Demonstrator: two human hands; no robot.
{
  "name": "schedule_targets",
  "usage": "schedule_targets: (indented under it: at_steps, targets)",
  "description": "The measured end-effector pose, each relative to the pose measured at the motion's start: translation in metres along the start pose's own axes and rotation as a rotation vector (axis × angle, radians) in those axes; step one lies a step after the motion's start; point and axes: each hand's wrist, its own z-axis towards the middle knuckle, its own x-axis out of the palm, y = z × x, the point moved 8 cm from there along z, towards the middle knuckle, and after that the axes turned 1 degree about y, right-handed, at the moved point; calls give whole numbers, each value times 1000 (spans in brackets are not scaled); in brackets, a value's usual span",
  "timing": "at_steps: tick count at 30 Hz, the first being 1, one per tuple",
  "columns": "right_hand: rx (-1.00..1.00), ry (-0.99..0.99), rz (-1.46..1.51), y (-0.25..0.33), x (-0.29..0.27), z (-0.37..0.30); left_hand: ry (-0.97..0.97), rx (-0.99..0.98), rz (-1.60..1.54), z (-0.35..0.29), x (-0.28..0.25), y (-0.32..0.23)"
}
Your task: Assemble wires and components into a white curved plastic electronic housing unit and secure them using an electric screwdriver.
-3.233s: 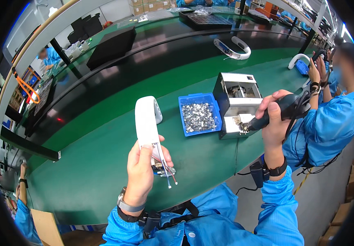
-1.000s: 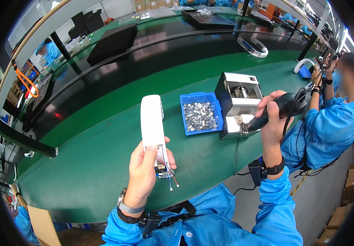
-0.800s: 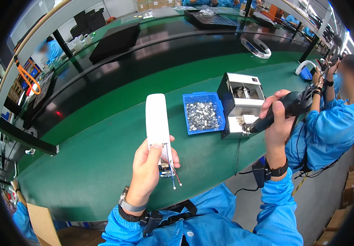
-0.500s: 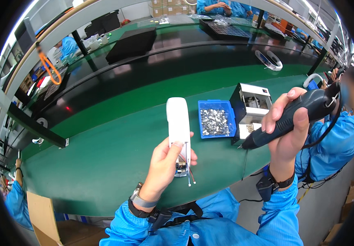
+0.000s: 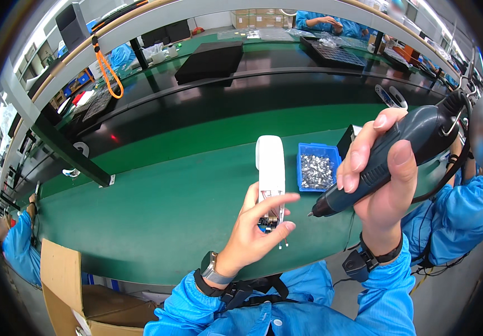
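Observation:
My left hand (image 5: 247, 243) is around the lower part of a long white plastic housing (image 5: 271, 162). Some of its fingers lie behind and along the housing's sides, while thumb and forefinger are spread apart over the open end. A small circuit board (image 5: 268, 223) shows in that end, and thin wires (image 5: 282, 243) with small white plugs hang out. In my right hand (image 5: 384, 207) is a dark electric screwdriver (image 5: 415, 137), gripped round its body. Its tip points down and left, to the right of the housing and apart from it in the picture.
Beyond the screwdriver, a blue bin (image 5: 319, 148) holds many small metallic parts. A black-sided box (image 5: 345, 143) is mostly hidden behind my right hand. An open cardboard box (image 5: 59, 274) stands at the lower left. Co-workers in blue sit on both sides, one blue sleeve (image 5: 451, 218) close at right.
My left thumb has come off the housing, and thumb and forefinger have spread over its open end. The screwdriver's tip has moved nearer the housing. The whole view has shifted.

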Motion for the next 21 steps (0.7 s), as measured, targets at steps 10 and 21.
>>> schedule_targets:
  at_steps: [10,21]
  targets:
    - [57,96,-11,-5,32,-5,-43,2,107,-4,0,-1]
    - [18,76,-16,2,30,-7,-63,-86,63,-4,-2,3]
